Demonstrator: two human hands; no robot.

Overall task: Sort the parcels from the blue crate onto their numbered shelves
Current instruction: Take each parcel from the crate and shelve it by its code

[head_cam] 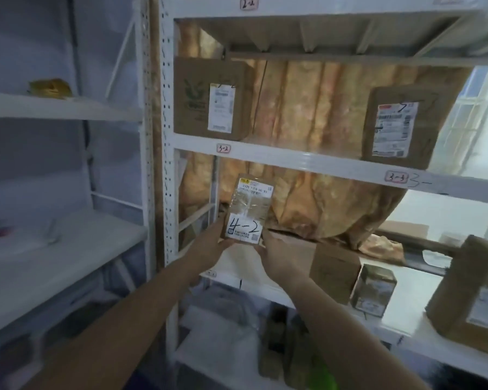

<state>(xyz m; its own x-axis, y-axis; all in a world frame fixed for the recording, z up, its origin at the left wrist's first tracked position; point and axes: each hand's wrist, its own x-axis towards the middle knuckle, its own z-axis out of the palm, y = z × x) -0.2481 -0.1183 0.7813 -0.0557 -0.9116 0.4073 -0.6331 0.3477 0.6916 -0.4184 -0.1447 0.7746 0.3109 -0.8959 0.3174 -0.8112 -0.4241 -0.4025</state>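
Both of your forearms are reaching up and forward into the white metal shelving unit (168,153). Your left hand (209,244) is gripping the lower left corner of a small flat brown cardboard parcel (248,209), fingers closed against its edge; your right hand (276,256) is cupping the lower right corner from beneath, also closed on it. You are holding the parcel upright, its white shipping label facing you with "4-2" handwritten in black marker on the lower part, above the front left section of the shelf below the one tagged "3-2" (223,148).

To the right on that same shelf, a plain brown cardboard box (333,273), a small clear-wrapped box (373,289) just beside it, and a larger brown paper-wrapped parcel (468,294) are standing.

On the shelf above, a brown carton with a green leaf logo (206,98) is sitting at the left over the "3-2" tag, and a second brown labelled carton (400,126) is sitting at the right, above the "3-3" tag (396,177). Crumpled brown paper sheeting (316,114) is hanging behind both levels.
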